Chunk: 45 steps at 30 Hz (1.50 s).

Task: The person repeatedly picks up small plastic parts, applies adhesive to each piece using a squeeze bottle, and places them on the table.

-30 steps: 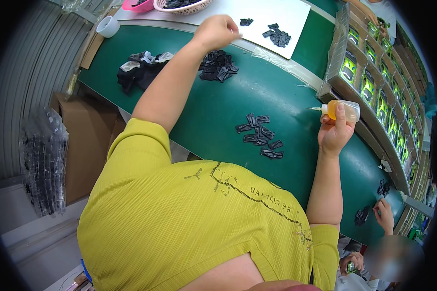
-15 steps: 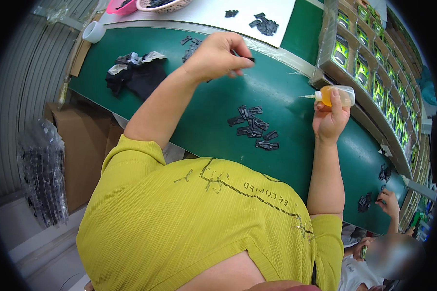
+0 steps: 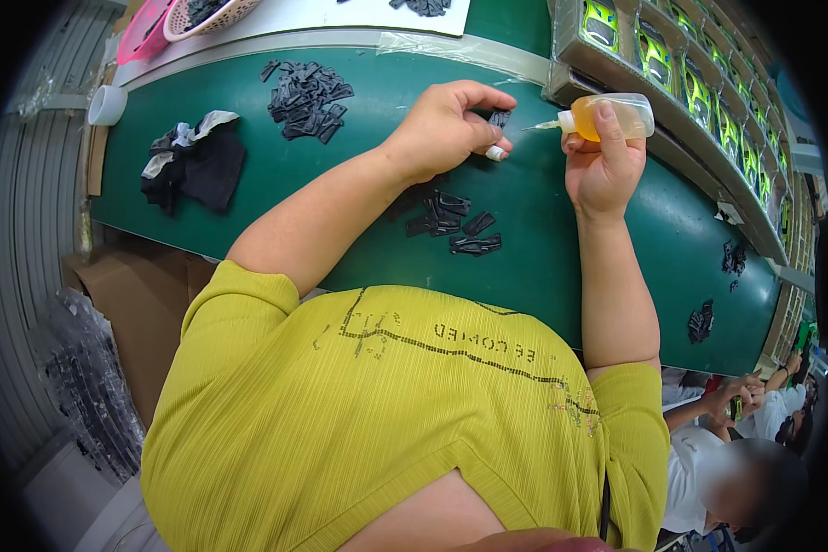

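My left hand (image 3: 444,131) pinches a small flat black plastic piece (image 3: 500,118) between thumb and fingers. A small white bit (image 3: 495,153) shows at one fingertip; I cannot tell what it is. My right hand (image 3: 605,170) is closed round a clear squeeze bottle (image 3: 627,116) with amber liquid inside. The bottle lies sideways in the grip, its thin needle tip pointing left at the black piece, a short gap apart. Below the left hand, several similar black pieces (image 3: 446,221) lie loosely on the green table (image 3: 524,267). A larger heap of them (image 3: 308,99) sits to the left.
A dark cloth (image 3: 198,166) and a white ring-shaped roll (image 3: 108,106) lie at the left. A pink basket (image 3: 143,37) and a beige basket (image 3: 213,23) stand at the back. Divided trays of green-and-black items (image 3: 658,55) line the far right. Other people (image 3: 699,469) sit at lower right.
My left hand has moved right and slightly down with the black piece, toward the bottle. My right hand has brought the bottle closer to it. The view has shifted.
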### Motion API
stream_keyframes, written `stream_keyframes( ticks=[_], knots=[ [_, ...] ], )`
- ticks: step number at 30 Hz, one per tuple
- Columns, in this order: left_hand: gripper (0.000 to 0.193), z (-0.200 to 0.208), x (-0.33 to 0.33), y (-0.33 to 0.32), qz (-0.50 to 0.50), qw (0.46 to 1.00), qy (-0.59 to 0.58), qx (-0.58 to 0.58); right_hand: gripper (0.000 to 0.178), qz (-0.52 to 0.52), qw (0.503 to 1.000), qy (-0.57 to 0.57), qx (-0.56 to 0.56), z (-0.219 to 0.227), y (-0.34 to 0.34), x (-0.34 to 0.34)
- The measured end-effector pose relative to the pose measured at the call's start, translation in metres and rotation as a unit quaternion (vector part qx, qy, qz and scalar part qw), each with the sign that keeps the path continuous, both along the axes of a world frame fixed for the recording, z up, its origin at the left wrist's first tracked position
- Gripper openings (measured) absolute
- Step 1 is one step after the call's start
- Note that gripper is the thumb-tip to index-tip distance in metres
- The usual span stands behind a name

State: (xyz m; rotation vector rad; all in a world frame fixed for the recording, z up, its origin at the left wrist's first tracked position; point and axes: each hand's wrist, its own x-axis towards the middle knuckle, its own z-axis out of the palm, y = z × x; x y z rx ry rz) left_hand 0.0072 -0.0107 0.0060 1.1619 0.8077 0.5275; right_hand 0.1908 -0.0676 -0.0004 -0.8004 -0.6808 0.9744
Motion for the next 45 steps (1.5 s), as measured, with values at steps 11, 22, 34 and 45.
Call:
stream_keyframes(
  ticks=[11, 22, 34, 45],
  knots=[
    [0.032, 0.0005, -0.0019, 0.0029, -0.012, 0.999, -0.001, -0.029, 0.014, -0.024, 0.991, -0.123, 0.037, 0.0019, -0.0015, -0.0036],
    [0.024, 0.0039, 0.0, 0.0008, -0.003, 0.999, 0.022, -0.033, 0.022, -0.055, 0.967, -0.245, 0.042, 0.0028, -0.0021, -0.0071],
    [0.023, 0.004, 0.0004, -0.0002, -0.006, 0.999, 0.025, -0.03, 0.024, -0.052, 0.965, -0.257, 0.024, 0.0036, -0.0022, -0.009],
    [0.021, 0.0038, 0.0005, 0.0029, -0.008, 0.999, 0.034, -0.023, 0.015, -0.04, 0.976, -0.21, 0.05, 0.0049, -0.0025, -0.0008]
  ],
)
